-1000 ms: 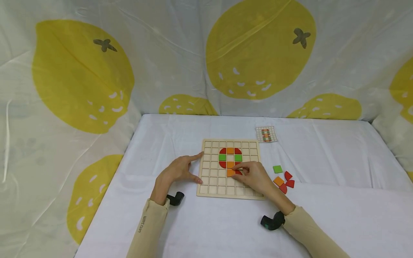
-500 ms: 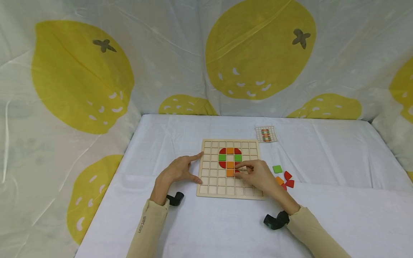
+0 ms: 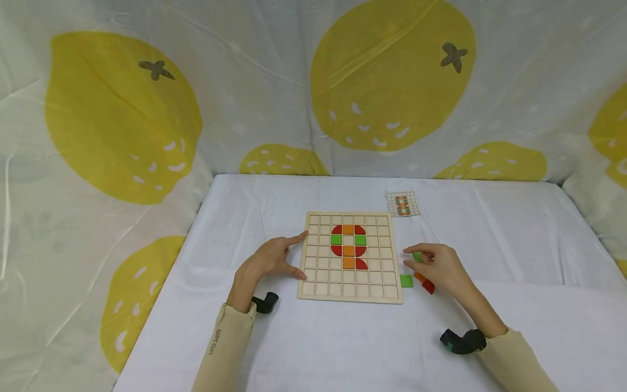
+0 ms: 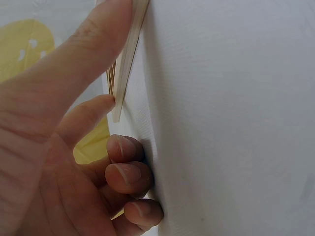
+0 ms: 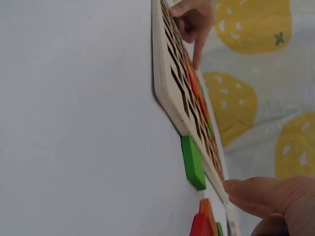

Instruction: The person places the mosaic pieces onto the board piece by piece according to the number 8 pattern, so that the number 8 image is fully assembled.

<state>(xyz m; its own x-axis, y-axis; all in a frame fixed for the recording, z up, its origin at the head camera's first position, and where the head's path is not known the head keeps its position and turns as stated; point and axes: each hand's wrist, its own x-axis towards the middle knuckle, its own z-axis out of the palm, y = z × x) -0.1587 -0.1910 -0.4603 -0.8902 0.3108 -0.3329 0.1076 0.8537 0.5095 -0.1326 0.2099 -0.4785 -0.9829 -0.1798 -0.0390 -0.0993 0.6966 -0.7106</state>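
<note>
A square wooden grid board (image 3: 313, 283) lies on the white cloth. Red rounded pieces and orange and green square tiles sit in its middle cells, with a red quarter-circle piece (image 3: 361, 264) lowest on the right. My left hand (image 3: 268, 258) rests at the board's left edge, thumb and index finger spread and touching it. My right hand (image 3: 436, 267) hovers right of the board, thumb and index apart, nothing visible between them. Around it lie a green tile (image 3: 406, 281) against the board's edge, another green tile (image 3: 417, 256), an orange tile (image 3: 418, 277) and a red piece (image 3: 429, 287).
A small card (image 3: 403, 204) with a printed grid pattern lies behind the board's far right corner. White cloth (image 3: 343, 348) covers the table. A lemon-print curtain (image 3: 274, 81) rises behind and at the sides.
My right hand has left the red quarter-circle piece in its cell and moved right, off the board to the loose pieces, covering some. My left hand has stayed at the board's edge.
</note>
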